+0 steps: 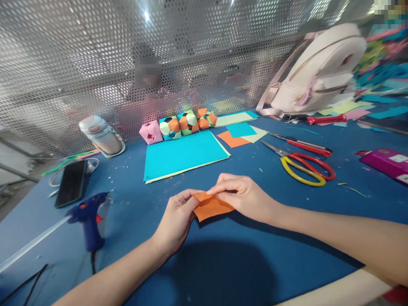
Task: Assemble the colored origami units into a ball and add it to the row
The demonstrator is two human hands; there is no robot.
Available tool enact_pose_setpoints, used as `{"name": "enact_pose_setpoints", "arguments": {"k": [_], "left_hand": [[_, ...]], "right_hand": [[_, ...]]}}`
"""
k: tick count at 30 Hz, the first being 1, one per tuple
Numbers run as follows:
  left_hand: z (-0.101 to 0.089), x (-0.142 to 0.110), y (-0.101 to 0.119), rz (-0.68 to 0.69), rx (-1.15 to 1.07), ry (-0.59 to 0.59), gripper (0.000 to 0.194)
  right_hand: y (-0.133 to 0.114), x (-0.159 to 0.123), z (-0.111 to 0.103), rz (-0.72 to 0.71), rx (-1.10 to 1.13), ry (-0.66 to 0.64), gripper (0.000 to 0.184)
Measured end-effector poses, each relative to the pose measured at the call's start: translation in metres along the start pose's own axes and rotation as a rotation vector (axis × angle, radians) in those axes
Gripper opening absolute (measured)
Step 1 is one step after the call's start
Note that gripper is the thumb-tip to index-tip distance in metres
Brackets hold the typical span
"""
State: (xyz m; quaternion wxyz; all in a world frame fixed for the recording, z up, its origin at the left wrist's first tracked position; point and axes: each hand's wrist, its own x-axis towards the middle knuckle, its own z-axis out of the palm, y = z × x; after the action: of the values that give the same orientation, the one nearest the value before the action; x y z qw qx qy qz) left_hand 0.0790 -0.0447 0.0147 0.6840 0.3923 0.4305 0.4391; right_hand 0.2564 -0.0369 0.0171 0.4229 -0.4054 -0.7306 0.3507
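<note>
An orange piece of paper (212, 208) is held between my two hands above the blue table, its far edge folded over. My left hand (178, 214) pinches its left end, thumb on top. Fingers of my right hand (240, 193) press together on its upper right edge. Beyond my hands lies a stack of blue and pale green sheets (185, 155). To the right of that stack are small squares of orange paper (234, 140), blue paper (240, 129) and pale green paper (257, 134).
Folded paper balls (188, 123) line the perforated metal panel (105, 55). Scissors (306, 170) and a cutter knife (306, 144) lie right. A glue gun (89, 221), phone (72, 182) and bottle (102, 136) are left. A backpack (321, 72) and purple case (387, 163) sit right.
</note>
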Motion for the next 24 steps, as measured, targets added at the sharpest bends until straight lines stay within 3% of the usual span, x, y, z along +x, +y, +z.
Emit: {"name": "enact_pose_setpoints", "arguments": {"k": [15,24], "left_hand": [[-0.0028,0.0021,0.0066,-0.068,-0.016,0.0,0.017],[-0.0037,-0.0005,0.0055,-0.008,0.041,-0.069,0.022]], "right_hand": [[0.0095,-0.0024,0.0023,-0.207,-0.102,0.043,0.028],[0.0046,-0.0022,0.0014,-0.18,-0.102,0.052,0.028]]}}
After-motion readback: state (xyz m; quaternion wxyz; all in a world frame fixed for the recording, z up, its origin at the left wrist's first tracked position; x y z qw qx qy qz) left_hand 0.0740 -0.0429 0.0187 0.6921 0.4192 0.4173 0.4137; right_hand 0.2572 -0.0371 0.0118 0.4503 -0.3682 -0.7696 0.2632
